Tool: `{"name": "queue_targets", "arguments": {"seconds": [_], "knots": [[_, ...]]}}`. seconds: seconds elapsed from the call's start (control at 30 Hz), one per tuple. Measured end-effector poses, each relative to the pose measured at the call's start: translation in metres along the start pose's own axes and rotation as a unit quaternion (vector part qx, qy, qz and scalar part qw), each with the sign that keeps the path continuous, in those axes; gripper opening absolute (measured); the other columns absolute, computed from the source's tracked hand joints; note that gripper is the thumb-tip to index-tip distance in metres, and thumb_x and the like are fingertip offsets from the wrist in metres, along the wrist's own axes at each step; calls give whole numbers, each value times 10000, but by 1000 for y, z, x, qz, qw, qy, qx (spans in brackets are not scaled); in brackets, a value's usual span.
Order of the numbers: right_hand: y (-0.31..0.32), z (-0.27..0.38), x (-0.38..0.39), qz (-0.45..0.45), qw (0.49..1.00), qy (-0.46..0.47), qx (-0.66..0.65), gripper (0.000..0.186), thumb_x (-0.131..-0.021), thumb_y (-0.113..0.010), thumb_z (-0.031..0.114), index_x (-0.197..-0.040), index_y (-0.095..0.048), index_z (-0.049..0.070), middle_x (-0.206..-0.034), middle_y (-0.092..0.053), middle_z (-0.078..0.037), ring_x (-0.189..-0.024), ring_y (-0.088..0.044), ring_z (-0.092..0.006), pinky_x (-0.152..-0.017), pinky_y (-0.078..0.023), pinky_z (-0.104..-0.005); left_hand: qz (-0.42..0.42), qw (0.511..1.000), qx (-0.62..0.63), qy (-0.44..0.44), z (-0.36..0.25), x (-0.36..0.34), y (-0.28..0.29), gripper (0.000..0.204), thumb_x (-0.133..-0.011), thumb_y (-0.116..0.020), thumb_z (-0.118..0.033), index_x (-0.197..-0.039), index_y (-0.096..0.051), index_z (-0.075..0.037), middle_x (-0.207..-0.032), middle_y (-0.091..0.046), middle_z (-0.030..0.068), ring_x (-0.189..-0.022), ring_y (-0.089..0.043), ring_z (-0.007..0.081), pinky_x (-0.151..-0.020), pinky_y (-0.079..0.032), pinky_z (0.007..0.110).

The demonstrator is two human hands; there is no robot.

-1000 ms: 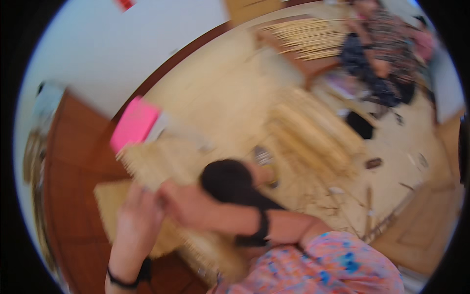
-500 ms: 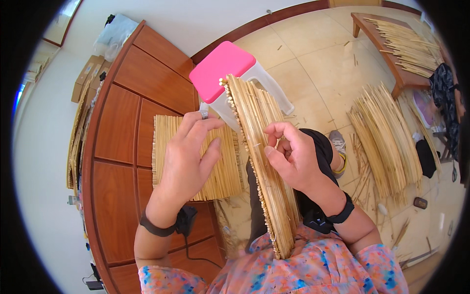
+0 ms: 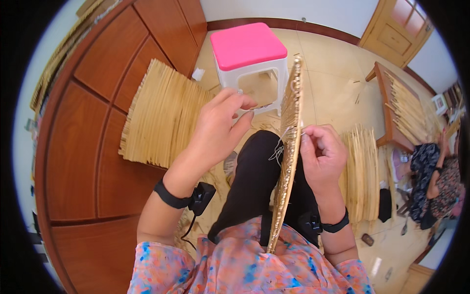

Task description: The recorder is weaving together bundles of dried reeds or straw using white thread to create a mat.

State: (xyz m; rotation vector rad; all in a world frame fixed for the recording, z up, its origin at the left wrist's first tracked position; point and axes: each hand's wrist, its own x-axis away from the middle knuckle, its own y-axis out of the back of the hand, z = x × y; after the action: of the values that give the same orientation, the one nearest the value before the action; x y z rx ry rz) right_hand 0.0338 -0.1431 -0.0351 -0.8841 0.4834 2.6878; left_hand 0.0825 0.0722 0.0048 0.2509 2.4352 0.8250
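Observation:
A woven mat of pale bamboo sticks (image 3: pixel 289 147) stands on edge over my lap, seen edge-on from above. My left hand (image 3: pixel 218 127) is raised to its left, thumb and forefinger pinched on a thin white thread (image 3: pixel 279 142) that runs to the mat. On the right side, my right hand (image 3: pixel 323 154) has its fingers closed against the mat's edge, pinching the thread or sticks there. Loose thread ends hang near the mat over my black trouser leg (image 3: pixel 254 181).
A pink-topped white plastic stool (image 3: pixel 249 49) stands ahead. A flat bamboo mat (image 3: pixel 161 115) leans on a wooden cabinet (image 3: pixel 93 122) at left. Bundled sticks (image 3: pixel 364 171) lie right, more on a low wooden table (image 3: pixel 401 110). Another person (image 3: pixel 435 179) sits at far right.
My head has turned, so the stool and the cabinet now fill the view. The mat now stands edge-on and my hands have settled on either side of it, the left pulling thread.

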Motion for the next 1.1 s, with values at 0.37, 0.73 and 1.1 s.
{"name": "queue_targets", "arguments": {"seconds": [0.37, 0.73, 1.1], "knots": [[13, 4, 4, 12, 997, -70, 36, 38, -924, -649, -1, -957, -633, -11, -803, -585, 20, -625, -501, -1, -531, -379, -156, 14, 1000, 20, -1, 54, 54, -55, 130, -827, -640, 12, -953, -655, -19, -885, -616, 132, -789, -640, 293, -661, -526, 341], [12, 6, 4, 22, 996, -83, 9, 49, -951, -625, 35, -987, -611, 5, -718, -545, 55, -594, -440, 18, -512, -328, -156, 119, 973, -153, -124, 42, 66, -108, 107, -760, -626, -161, -778, -600, -59, -814, -518, 91, -777, -613, 258, -608, -516, 385], [17, 8, 3, 53, 992, -116, -8, 60, -961, -606, 61, -983, -597, 6, -664, -514, 58, -559, -392, 13, -504, -284, -169, 68, 994, -44, -74, 46, 100, -28, 104, -816, -677, 5, -876, -606, -42, -843, -583, 73, -753, -602, 258, -602, -482, 356]]}}
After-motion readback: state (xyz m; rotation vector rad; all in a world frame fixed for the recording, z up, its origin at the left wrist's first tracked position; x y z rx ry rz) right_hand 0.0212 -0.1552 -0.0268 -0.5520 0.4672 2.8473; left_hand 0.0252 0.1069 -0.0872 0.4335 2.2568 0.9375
